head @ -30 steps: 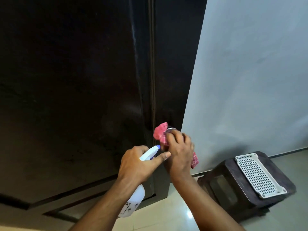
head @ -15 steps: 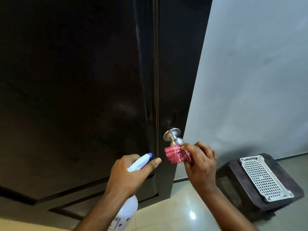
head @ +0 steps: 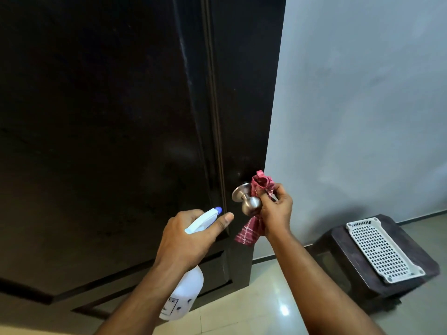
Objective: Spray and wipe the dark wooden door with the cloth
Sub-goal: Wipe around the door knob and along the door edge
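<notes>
Door (head: 108, 117) first: a tall slab of very dark wood with a smooth, faintly glossy face, a narrow vertical groove running down it and recessed panel lines near the bottom. It stands directly ahead of both hands, filling the space above and to the left of them, its edge meeting a pale matte wall (head: 362, 105).

A brushed-metal knob (head: 250, 205), round and satiny on a flared base, projects from the door just left of the right hand (head: 277, 212). That hand's grip is clenched on the cloth (head: 262, 186), a thin red fabric with a pale check (bunched into a crumpled peak above the fingers, a loose tail hanging below the palm). The cloth touches the knob's right side; whether it also touches the wood I cannot tell.

Left of that, lower and apart from the door, the left hand (head: 186, 240) has its grip wrapped around the neck of a spray bottle (head: 183, 296), translucent white plastic with a blue-tipped nozzle aimed at the door, index finger extended alongside.

Far right of the grip, a dark stool (head: 348, 269) on the glossy tiled floor (head: 266, 308) carries a white perforated plastic tray (head: 384, 252).
</notes>
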